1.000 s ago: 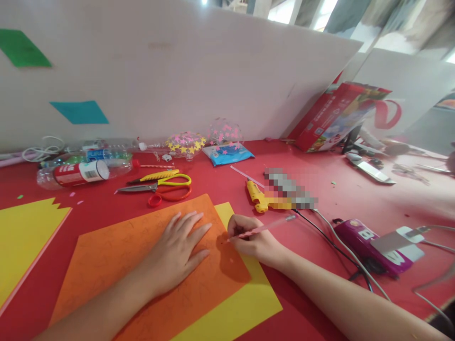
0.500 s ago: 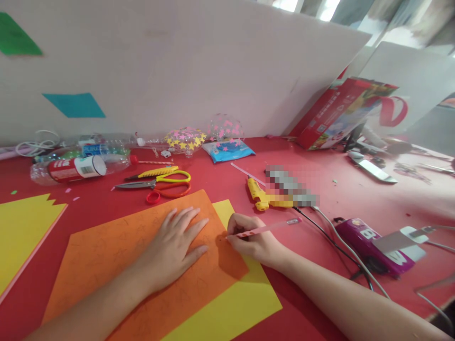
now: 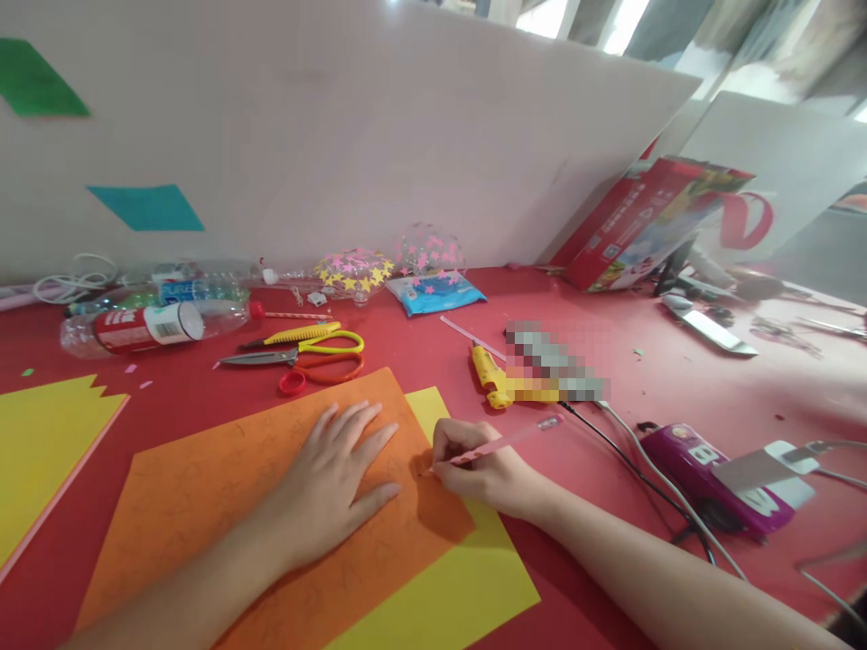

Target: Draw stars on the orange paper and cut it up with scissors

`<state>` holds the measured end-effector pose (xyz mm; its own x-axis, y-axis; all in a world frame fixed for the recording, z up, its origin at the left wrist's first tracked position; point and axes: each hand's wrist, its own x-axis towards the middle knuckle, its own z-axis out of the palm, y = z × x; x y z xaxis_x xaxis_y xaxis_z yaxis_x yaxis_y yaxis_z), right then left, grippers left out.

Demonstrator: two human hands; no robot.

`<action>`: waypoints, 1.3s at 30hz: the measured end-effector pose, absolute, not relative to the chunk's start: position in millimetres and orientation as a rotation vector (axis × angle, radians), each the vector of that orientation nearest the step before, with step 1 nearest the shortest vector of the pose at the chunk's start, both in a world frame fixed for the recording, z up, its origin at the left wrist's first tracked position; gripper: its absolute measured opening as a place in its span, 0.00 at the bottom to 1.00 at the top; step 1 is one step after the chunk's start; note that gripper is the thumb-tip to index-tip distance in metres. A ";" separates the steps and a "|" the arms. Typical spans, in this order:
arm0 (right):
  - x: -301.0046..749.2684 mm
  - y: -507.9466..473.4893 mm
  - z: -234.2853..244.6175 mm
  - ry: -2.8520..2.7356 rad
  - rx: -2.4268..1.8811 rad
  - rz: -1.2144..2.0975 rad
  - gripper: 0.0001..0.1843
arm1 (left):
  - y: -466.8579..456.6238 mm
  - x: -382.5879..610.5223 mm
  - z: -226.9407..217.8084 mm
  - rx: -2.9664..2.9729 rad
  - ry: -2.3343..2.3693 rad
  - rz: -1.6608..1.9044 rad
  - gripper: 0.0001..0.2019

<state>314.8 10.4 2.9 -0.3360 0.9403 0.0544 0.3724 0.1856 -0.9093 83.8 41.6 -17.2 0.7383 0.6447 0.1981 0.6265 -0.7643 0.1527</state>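
My left hand lies flat with fingers spread on an orange sheet marked with faint drawn lines. That sheet overlaps a yellow sheet on the red table. My right hand is closed on a pink pencil, whose tip touches the orange sheet near its right edge.
Yellow-handled scissors and red-handled scissors lie beyond the sheets, with plastic bottles to the left. A yellow glue gun, a purple power strip with cables, a red box and star-covered clear domes stand further off. A jagged yellow sheet lies left.
The pencil tip has shifted slightly lower on the orange sheet with my right hand. My left hand stays pressed flat in place.
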 end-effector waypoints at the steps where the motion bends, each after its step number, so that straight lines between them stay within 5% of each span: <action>1: 314.7 10.3 2.2 -1.821 -1.234 1.120 0.07 | 41.4 83.8 -16.9 2.856 1.046 0.372 0.28; 39: 316.3 12.6 -1.8 -1.864 -1.276 1.004 0.09 | 41.2 84.5 -14.7 2.820 1.050 0.343 0.30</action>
